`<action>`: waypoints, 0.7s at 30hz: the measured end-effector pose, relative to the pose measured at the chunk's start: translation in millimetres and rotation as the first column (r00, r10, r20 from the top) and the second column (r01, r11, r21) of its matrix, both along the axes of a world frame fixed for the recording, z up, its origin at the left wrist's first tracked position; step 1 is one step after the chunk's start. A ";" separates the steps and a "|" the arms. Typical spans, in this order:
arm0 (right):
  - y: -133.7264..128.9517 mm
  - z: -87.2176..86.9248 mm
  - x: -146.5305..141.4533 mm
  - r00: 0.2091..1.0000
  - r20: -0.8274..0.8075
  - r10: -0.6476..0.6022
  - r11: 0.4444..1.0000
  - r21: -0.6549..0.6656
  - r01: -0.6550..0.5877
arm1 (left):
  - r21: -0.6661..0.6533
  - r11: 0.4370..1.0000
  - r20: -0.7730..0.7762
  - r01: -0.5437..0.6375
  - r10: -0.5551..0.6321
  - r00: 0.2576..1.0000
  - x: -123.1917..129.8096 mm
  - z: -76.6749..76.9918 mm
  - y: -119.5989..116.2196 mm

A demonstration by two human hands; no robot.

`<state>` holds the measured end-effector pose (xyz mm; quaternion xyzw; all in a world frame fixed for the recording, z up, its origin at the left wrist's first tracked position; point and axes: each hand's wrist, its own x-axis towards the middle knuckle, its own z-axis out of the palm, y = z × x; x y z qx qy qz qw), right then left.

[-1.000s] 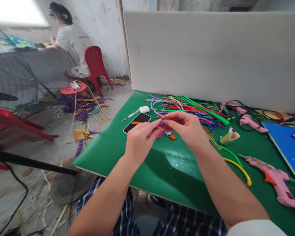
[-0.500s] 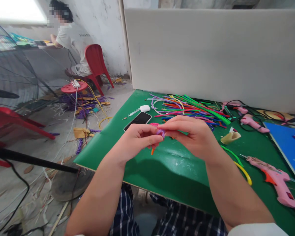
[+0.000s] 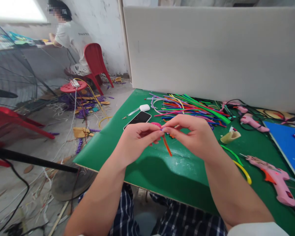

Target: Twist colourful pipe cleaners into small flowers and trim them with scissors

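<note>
My left hand (image 3: 139,141) and my right hand (image 3: 193,132) meet above the green table (image 3: 157,180), fingertips almost touching. Both are closed in a pinch on one small pipe-cleaner piece. Its pink part (image 3: 156,125) shows over the left fingers, and a bit of purple lies between the fingertips. From there an orange pipe-cleaner end (image 3: 167,146) hangs down, tilted to the right. My fingers hide most of the piece. Just behind my left hand lies a phone (image 3: 140,118) with a dark screen.
A pile of coloured pipe cleaners (image 3: 186,109) lies at the back. To the right are a pink glue gun (image 3: 272,178), a beige cup-like holder (image 3: 230,137) and a blue board (image 3: 285,141). A white case (image 3: 145,107) sits beyond the phone. Another person (image 3: 72,42) sits far left.
The orange end has swung from pointing down under my left fingers to hanging longer and rightward below the fingertips. The purple part is now mostly covered; my hands have barely shifted.
</note>
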<state>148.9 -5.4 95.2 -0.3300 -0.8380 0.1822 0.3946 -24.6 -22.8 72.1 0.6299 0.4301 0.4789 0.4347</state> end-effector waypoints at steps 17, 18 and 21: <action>-2.2 -7.3 -9.2 0.984 -0.051 -0.170 0.959 0.220 0.177 | 0.562 0.754 -0.189 -0.340 0.517 0.835 10.8 -9.6 -5.8; -1.6 -7.7 -9.4 0.980 -0.075 -0.183 0.959 0.205 0.195 | 0.563 0.727 -0.144 -0.392 0.553 0.820 10.6 -9.2 -6.0; -1.0 -8.0 -10.6 0.957 -0.170 -0.233 0.957 0.136 0.257 | 0.599 0.597 -0.007 -0.533 0.670 0.743 11.5 -9.0 -7.6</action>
